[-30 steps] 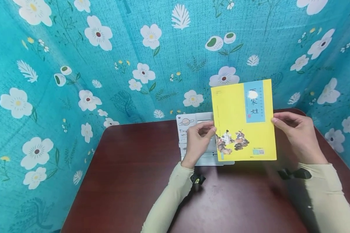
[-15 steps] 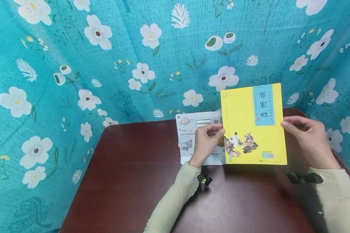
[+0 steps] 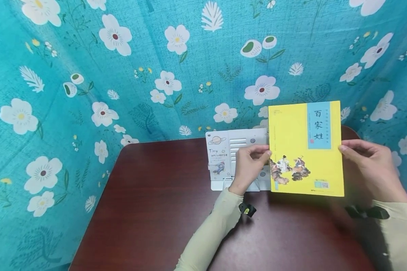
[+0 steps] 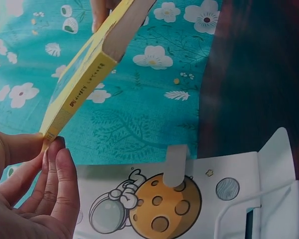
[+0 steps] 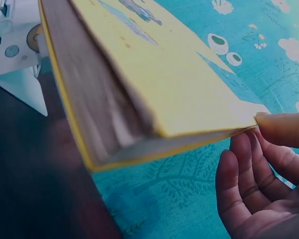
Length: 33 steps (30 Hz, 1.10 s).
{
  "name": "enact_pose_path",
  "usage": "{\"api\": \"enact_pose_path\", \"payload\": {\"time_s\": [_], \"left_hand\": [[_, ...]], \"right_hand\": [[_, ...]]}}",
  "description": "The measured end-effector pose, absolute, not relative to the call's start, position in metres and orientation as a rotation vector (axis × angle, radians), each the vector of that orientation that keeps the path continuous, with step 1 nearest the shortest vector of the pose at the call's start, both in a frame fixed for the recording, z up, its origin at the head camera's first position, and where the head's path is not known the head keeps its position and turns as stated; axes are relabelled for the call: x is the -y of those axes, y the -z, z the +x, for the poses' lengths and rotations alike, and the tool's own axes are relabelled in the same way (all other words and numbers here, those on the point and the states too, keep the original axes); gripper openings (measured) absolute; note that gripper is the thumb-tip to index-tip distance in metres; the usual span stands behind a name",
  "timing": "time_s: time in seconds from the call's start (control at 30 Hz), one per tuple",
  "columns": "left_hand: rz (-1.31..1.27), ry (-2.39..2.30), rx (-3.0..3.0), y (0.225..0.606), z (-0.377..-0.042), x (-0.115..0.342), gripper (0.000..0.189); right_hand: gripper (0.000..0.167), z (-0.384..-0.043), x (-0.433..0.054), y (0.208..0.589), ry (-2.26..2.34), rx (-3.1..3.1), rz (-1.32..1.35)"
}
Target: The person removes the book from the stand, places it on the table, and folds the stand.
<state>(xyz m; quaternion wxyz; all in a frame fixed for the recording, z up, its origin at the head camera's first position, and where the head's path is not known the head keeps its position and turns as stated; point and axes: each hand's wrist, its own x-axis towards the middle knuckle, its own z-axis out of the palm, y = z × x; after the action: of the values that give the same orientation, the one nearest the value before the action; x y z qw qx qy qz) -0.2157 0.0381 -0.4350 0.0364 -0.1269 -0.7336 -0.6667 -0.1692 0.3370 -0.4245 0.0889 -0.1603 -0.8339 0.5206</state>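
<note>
A yellow book (image 3: 291, 139) with a blue title panel is held up above the table, its front cover facing the head camera. My left hand (image 3: 251, 165) pinches its left side; in the left wrist view, that thumb and fingers grip the spine (image 4: 79, 97) end. The right hand (image 3: 376, 165) pinches the opposite edge between thumb and fingers, and the right wrist view shows the pages (image 5: 97, 84) slightly parted there. Behind the left hand stands a white book stand (image 3: 220, 158) printed with planets and "Tiny universe". The book hides the stand's right part.
The stand rests near the back of a dark red-brown table (image 3: 149, 210). A blue flowered curtain (image 3: 132, 67) hangs behind and at both sides. In the left wrist view, a wire arm (image 4: 229, 209) and a grey clip (image 4: 176, 164) show on the stand.
Both hands have carried the book to the right and a little lower. More of the book stand now shows on the left. The glare on the title has gone.
</note>
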Motion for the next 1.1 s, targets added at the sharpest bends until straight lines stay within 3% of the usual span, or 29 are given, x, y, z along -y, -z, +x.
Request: {"api": "enact_pose_path", "payload": {"time_s": [0.47,0.8,1.1], "left_hand": [[-0.349,2.016,2.318,0.443,-0.208,-0.057,0.014],[-0.258,1.957,2.395,0.45,-0.207,-0.07,0.013],[-0.325,1.862,2.436,0.46,-0.202,-0.078,0.013]], "right_hand": [[0.021,-0.16,-0.359,0.432,-1.658,2.459,-0.484],[0.019,-0.165,-0.376,0.441,-1.918,2.383,-0.42],[0.01,-0.164,-0.393,0.457,-2.027,2.338,-0.396]]}}
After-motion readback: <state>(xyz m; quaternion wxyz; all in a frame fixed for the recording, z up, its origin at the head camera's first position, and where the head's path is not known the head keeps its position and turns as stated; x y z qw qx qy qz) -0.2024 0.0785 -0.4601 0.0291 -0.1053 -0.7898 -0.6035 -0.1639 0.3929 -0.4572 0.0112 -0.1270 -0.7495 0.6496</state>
